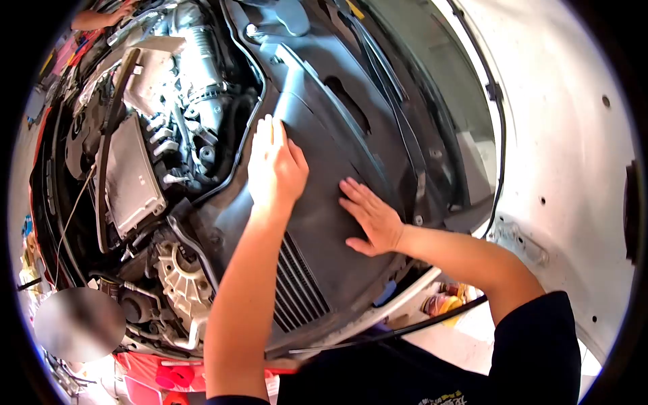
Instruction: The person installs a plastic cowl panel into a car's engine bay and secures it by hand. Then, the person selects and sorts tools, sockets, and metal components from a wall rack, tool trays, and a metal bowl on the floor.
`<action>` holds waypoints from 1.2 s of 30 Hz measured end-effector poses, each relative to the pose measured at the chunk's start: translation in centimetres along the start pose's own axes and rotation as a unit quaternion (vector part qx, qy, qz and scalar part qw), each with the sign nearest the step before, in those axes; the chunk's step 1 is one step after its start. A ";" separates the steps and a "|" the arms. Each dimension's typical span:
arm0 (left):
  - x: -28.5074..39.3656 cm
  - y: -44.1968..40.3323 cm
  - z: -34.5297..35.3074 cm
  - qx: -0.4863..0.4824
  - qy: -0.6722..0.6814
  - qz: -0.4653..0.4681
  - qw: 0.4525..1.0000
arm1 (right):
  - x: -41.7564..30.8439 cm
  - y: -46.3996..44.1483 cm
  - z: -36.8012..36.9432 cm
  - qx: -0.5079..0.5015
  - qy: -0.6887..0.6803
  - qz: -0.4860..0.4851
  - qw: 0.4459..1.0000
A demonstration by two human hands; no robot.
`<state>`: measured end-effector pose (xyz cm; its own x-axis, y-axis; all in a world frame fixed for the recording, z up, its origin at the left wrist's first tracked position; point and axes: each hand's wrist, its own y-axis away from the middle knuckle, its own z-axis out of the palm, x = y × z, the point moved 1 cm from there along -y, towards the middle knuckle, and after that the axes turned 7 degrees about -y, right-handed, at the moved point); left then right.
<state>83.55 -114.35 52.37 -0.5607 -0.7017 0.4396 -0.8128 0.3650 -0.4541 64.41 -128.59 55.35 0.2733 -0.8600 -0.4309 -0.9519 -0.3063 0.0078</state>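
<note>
A large black plastic cowl cover (317, 162) lies along the base of the windshield, with a slatted vent (297, 287) at its near end. My left hand (277, 165) rests on the cover near its engine-side edge, fingers stretched out and close together. Flat on the cover, farther toward the windshield, lies my right hand (372, 219) with its fingers spread. Neither hand holds anything. A rubber seal strip (260, 71) runs along the cover's engine-side edge.
The open engine bay holds a ribbed intake hose (200, 50), a flat metal box (131, 175) and a pale round housing (182, 277). Wiper arms (391, 88) cross beside the windshield. The raised white hood (567, 135) is at right. Another person's hand (101, 19) reaches in at upper left.
</note>
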 end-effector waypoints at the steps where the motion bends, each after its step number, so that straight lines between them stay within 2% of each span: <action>1: 0.1 0.1 0.1 -0.014 0.020 -0.017 1.000 | 0.2 0.3 0.0 0.010 -0.014 -0.003 1.000; 2: 0.0 0.2 -0.2 -0.050 0.025 -0.034 0.998 | 0.4 0.2 -0.3 0.022 -0.021 -0.017 0.999; 4: -0.2 0.2 0.0 -0.036 0.011 -0.018 0.999 | -0.1 0.4 -0.7 0.025 -0.018 -0.021 0.999; 6: -0.3 -0.3 0.1 -0.029 0.015 -0.016 0.999 | -1.1 0.9 -1.1 -0.026 0.039 -0.015 0.999; 8: -0.3 0.3 0.3 -0.042 0.015 -0.023 0.999 | -1.6 1.4 -1.4 -0.035 0.033 -0.029 0.998; 10: -0.1 0.2 0.2 -0.032 0.004 -0.021 0.999 | -0.6 -0.9 -1.9 0.031 -0.058 -0.090 0.994; 12: -0.1 0.1 0.2 -0.029 0.005 -0.026 0.999 | 0.8 -7.1 -3.6 0.225 -0.145 -0.061 0.962; 13: -0.1 0.1 0.2 -0.031 0.014 -0.025 0.999 | 1.3 -10.3 -4.9 0.280 -0.234 0.023 0.931; 15: -0.2 0.2 -0.1 -0.043 0.032 -0.025 0.998 | 3.4 -16.2 -6.3 0.384 -0.310 0.072 0.867; 16: -0.2 0.1 -0.1 -0.034 0.034 -0.020 0.999 | 3.4 -18.5 -6.7 0.393 -0.425 0.051 0.814; 18: -0.3 0.0 -0.2 -0.041 0.038 -0.024 0.998 | 4.5 -21.4 -4.6 0.368 -0.486 0.003 0.793; 19: -0.4 -0.1 -0.2 -0.037 0.036 -0.014 0.999 | 4.7 -22.5 -2.4 0.390 -0.335 0.016 0.858; 20: -0.3 -0.1 -0.1 -0.048 0.052 -0.017 0.997 | 5.5 -22.1 -1.3 0.344 -0.303 -0.074 0.886; 21: -0.4 -0.4 0.0 -0.045 0.043 -0.014 0.998 | 6.3 -22.2 -1.4 0.338 -0.345 -0.042 0.875; 23: -0.2 0.7 -0.4 -0.058 0.036 -0.010 0.998 | 7.5 -22.3 -1.3 0.289 -0.454 0.028 0.842; 24: -0.2 0.6 -0.4 -0.057 0.042 -0.014 0.997 | 6.1 -22.5 -2.9 0.279 -0.558 0.036 0.780; 28: -0.2 -0.1 -0.1 -0.055 0.042 -0.025 0.997 | 5.3 -22.6 -10.6 0.260 -0.673 -0.016 0.693; 30: -0.2 -0.2 -0.1 -0.060 0.049 -0.030 0.997 | 5.0 -22.3 -12.0 0.273 -0.641 -0.039 0.716; 33: 0.0 -0.3 -0.3 -0.060 0.037 -0.028 0.997 | 5.1 -22.6 -8.9 0.307 -0.591 -0.052 0.744; 34: 0.0 -0.2 -0.3 -0.061 0.039 -0.027 0.997 | 5.7 -22.9 -6.9 0.314 -0.538 -0.057 0.780; 35: -0.1 -0.2 -0.2 -0.061 0.041 -0.027 0.997 | 7.9 -23.0 -3.5 0.308 -0.446 -0.016 0.840; 36: -0.2 -0.1 -0.2 -0.055 0.036 -0.024 0.998 | 7.1 -23.4 -1.2 0.343 -0.360 -0.015 0.868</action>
<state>83.70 -114.13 52.44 -0.5275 -0.6758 0.5149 -0.8491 0.3999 -0.3450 88.80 -128.00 53.24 0.3762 -0.3029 -0.8757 -0.8724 0.2027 -0.4449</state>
